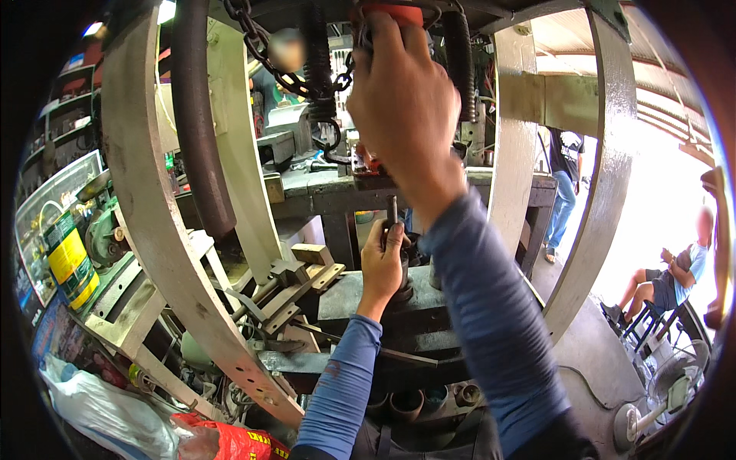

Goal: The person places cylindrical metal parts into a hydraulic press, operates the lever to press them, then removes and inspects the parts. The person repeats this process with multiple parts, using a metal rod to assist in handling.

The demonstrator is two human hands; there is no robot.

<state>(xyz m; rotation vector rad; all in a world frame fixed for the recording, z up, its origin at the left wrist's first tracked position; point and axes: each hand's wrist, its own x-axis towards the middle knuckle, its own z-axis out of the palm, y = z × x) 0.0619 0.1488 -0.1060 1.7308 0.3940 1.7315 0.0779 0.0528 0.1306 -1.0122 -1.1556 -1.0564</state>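
My left hand (381, 264) is closed around a dark metal rod (392, 208) that stands upright on a dark round part (404, 289) resting on the press bed (360, 299). My right hand (402, 103) is raised high and grips a red handle (391, 11) at the top of the press frame. Both forearms wear blue sleeves. A black chain (264, 50) and a coiled spring (316, 54) hang just left of the raised hand. What lies under the left palm is hidden.
Cream-painted steel uprights (153, 207) (598, 192) frame the work. A thick black hose (195, 123) hangs at left. A green-yellow can (69, 261) stands far left; red and white bags (222, 443) lie below. One person (566, 188) stands and another (671, 280) sits at right, near a fan (667, 399).
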